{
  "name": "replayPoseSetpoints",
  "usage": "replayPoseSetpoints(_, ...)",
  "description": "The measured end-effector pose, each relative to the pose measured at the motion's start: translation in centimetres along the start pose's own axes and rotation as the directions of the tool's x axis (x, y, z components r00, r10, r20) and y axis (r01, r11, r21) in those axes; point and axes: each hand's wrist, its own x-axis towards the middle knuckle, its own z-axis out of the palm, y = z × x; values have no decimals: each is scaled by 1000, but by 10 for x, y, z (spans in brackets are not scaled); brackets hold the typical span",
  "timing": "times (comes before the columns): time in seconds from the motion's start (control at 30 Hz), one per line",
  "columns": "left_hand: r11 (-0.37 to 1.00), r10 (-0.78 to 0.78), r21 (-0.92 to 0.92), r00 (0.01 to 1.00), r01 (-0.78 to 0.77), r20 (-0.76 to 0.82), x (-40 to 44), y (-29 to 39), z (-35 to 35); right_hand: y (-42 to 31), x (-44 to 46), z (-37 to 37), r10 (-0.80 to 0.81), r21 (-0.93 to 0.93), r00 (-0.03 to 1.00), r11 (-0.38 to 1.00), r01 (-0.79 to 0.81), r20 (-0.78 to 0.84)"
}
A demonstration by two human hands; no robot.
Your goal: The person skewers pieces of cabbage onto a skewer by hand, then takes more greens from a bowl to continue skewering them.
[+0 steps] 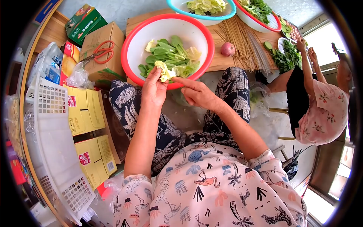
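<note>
My left hand pinches a crumpled pale yellow-green cabbage leaf at the near rim of a red-rimmed white basin. Beside it, my right hand has its index finger stretched to the leaf's edge and the other fingers curled in. Anything thin inside those curled fingers is hard to make out. Within the basin lie green bok choy leaves and more pale cabbage pieces.
Behind the basin, a wooden board bears thin bamboo skewers and a red onion. Orange-handled scissors lie on a cardboard box at left. Another person sits at right near leafy greens.
</note>
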Motion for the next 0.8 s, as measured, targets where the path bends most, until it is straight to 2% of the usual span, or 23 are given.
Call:
replayPoseSetpoints(0.07, 1000, 17, -2, 999, -17, -41, -1, 0, 3, -7, -1, -3, 100, 92, 992, 990, -107, 71)
replayPoseSetpoints(0.17, 1000, 26, 7, 998, -26, -56, -1, 0, 2, -13, -2, -7, 142, 78, 982, 985, -152, 125)
replayPoseSetpoints(0.3, 998, 55, 32, 998, -53, -39, -1, -2, 2, -15, -1, -8, 126, 77, 980, 987, -139, 152)
replayPoseSetpoints(0.47, 970, 200, 158, 976, -185, -85, -5, -5, 9, -16, -1, -8, 113, 120, 977, 983, -136, 180)
replayPoseSetpoints(0.67, 888, 349, 343, 934, -305, -72, -8, -6, 17, -20, -3, 7, 198, 232, 976, 949, -213, 88)
replayPoseSetpoints(0.8, 882, 350, 359, 935, -305, -64, -7, -6, 15, -25, -4, 12, 211, 260, 976, 941, -217, 51)
